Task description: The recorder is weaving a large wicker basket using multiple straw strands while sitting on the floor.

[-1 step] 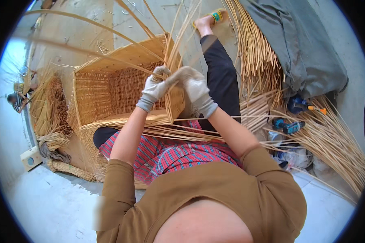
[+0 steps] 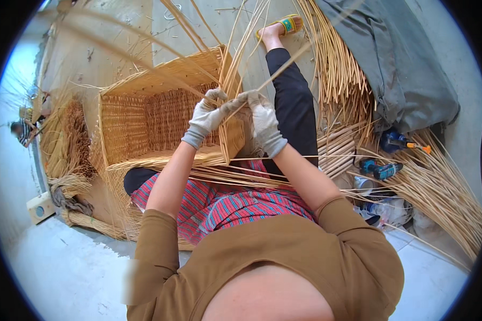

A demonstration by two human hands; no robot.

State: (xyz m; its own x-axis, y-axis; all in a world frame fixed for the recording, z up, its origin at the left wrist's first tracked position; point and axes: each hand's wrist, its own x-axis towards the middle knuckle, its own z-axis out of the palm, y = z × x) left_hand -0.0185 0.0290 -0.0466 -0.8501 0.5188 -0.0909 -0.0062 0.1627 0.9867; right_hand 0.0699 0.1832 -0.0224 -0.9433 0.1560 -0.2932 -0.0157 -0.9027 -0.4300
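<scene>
A woven wicker basket (image 2: 124, 124) lies tipped over in front of me, its hollow inside showing. Long pale wicker strands (image 2: 231, 69) stick up and away from its right-hand rim. My left hand (image 2: 204, 116), in a whitish glove with a grey cuff, is closed on a wicker strand at that rim. Just outside the rim, my gloved right hand (image 2: 263, 122) pinches a strand close to the left fingertips. One long strand (image 2: 286, 67) slants from the hands toward the upper right. The fingertips nearly meet and partly cover the strands there.
Bundled wicker rods (image 2: 337, 59) lie at the upper right beside a dark grey cloth (image 2: 396, 64). A blue cordless drill (image 2: 380, 168) rests near more loose rods (image 2: 439, 182). Dried brown stalks (image 2: 76, 136) lie left of the basket. Loose strands (image 2: 241, 174) cross my lap.
My right hand's fingers have shifted slightly, and its outline is now sharper. A long strand now slants to the upper right from the hands. Strands at the upper left have swung.
</scene>
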